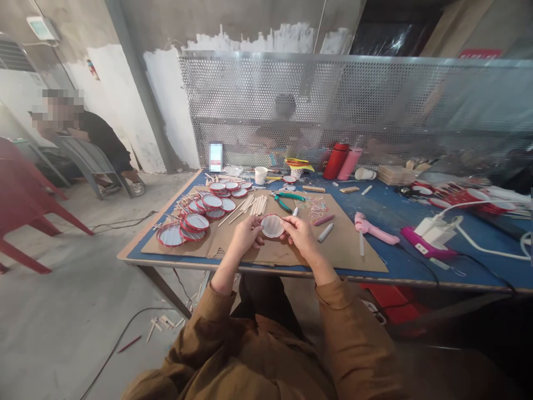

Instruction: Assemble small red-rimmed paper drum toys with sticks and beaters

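Observation:
Between my two hands, above the front of the cardboard sheet (233, 244), is a small round disc (272, 226) with a pale, translucent face and a thin reddish rim. My left hand (249, 232) pinches its left edge, and my right hand (297, 233) pinches the right edge. To the left lies a pile of similar red-rimmed discs (196, 221), several with wooden sticks. Flat wooden sticks (259, 205) lie just beyond my hands. Teal-handled pliers (290, 196) rest behind the disc, near coloured rubber bands (318, 208).
On the right are a pink glue gun (377, 229) and a purple power strip (425, 243) with cables. A phone (215, 157), a paper cup (261, 175) and a red bottle (335, 161) stand along the perforated metal screen (250, 83). A person sits at far left.

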The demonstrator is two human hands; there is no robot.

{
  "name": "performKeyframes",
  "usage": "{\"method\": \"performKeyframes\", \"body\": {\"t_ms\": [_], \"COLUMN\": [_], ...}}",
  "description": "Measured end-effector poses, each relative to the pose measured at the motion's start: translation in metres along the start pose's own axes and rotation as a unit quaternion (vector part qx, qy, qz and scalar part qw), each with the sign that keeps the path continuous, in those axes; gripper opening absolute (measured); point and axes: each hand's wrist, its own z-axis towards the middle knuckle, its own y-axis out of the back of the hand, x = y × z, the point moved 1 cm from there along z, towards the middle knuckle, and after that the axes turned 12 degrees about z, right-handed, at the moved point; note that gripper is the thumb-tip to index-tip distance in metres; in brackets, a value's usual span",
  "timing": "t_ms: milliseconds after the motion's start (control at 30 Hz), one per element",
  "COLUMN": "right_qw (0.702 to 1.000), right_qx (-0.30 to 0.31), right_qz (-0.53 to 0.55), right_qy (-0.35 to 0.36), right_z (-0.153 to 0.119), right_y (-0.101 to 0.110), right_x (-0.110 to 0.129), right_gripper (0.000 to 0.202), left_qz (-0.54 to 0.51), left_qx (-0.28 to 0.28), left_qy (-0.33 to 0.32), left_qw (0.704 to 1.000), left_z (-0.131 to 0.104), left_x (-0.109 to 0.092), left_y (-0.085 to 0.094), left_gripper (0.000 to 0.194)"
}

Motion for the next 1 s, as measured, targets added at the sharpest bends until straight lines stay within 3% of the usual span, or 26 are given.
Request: {"method": "performKeyframes", "body": {"t_ms": [267,667,867,1000], "right_qw": [0.998,0.996,0.995,0.996], "right_qx": [-0.003,0.013,0.002,0.016], "right_qz": [-0.060,-0.073,-0.088,-0.079], "right_qy": [0.028,0.041,0.040,0.039], "right_z": [-0.005,-0.003,-0.003,-0.004], "right_y": [-0.001,0.003,0.003,0.002], "right_x": [0.009,-0.001,0.000,0.003], "right_gripper": [0.032,0.033,0.035,0.035], "left_qz": [0.017,0.024,0.014,0.016], "left_qx": [-0.007,0.004,-0.022,-0.021], "left_qy": [-0.030,-0.013,-0.031,-0.039], "left_qw": [0.999,1.000,0.999,0.999], "left_z": [0.000,-0.001,0.001,0.000], "left_x": [0.004,0.003,0.006,0.005], "left_y": [0.000,0.000,-0.001,0.000], "left_gripper": [0.025,0.013,0.031,0.029]}}
